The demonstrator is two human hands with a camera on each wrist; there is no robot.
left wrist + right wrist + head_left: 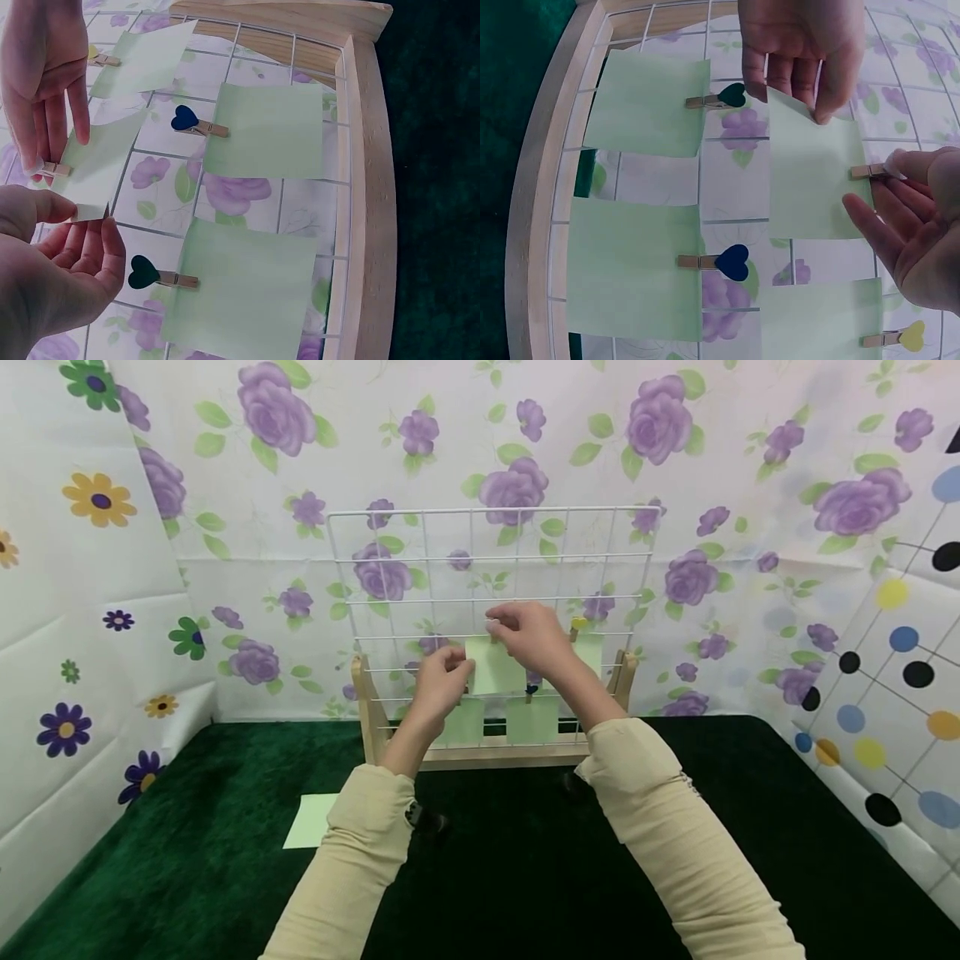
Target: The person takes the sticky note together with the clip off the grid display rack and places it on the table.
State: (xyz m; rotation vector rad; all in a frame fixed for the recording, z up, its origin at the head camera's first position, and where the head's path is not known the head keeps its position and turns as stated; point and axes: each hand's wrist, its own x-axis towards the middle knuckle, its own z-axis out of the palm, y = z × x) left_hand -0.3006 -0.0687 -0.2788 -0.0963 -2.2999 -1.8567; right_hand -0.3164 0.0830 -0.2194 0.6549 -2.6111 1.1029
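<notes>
My left hand (441, 683) pinches the left edge of a pale green paper square (497, 668) between thumb and fingers. On that paper's upper edge, my right hand (536, 639) pinches a small wooden clothespin (865, 172) with a whitish end, mostly covered by the thumb. The paper lies against a white wire grid (450, 558). Below it hang two more green squares, one by a dark green heart clothespin (154, 274), the other by a navy heart clothespin (196, 124). Another square with a yellow heart clothespin (900, 337) hangs to the right, partly behind my right wrist.
A wooden stand (502, 756) supports the grid on a dark green cloth (495, 860). One loose pale green sheet (309, 822) lies at the left, partly under my left sleeve. Flowered sheeting (513, 443) rises behind, with patterned panels at both sides.
</notes>
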